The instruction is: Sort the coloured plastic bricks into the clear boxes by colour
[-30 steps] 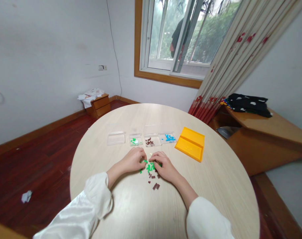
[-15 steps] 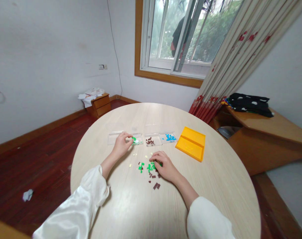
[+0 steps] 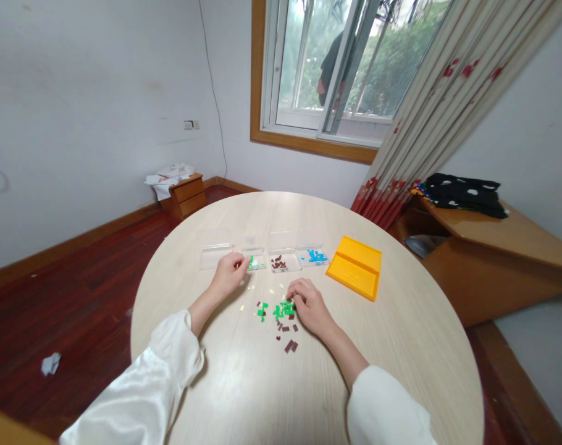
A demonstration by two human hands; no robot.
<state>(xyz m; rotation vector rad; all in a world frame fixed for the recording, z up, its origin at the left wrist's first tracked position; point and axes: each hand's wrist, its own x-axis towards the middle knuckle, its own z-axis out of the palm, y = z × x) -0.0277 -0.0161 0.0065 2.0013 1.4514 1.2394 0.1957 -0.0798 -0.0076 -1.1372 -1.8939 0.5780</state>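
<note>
My left hand (image 3: 229, 274) is at the near left edge of a clear box holding a few green pieces (image 3: 252, 263). Its fingertips are curled together, and whatever is between them is too small to make out. Just right of a loose heap of small green pieces (image 3: 283, 310), my right hand (image 3: 310, 307) rests low over the table with thumb and fingers pinched; their contents are hidden. Around the heap lie brown pieces (image 3: 291, 347) and scattered pale yellow pieces (image 3: 242, 308).
Beyond the heap are a clear box of brown pieces (image 3: 278, 264), one of blue pieces (image 3: 316, 256) and another clear box (image 3: 210, 257). An open yellow case (image 3: 355, 267) lies at right on the round table (image 3: 262, 395). A person (image 3: 333, 68) stands outside the window.
My left hand has drawn back slightly from the green pieces' box, its fingers curling in. My right hand has shifted right, uncovering more of the green heap.
</note>
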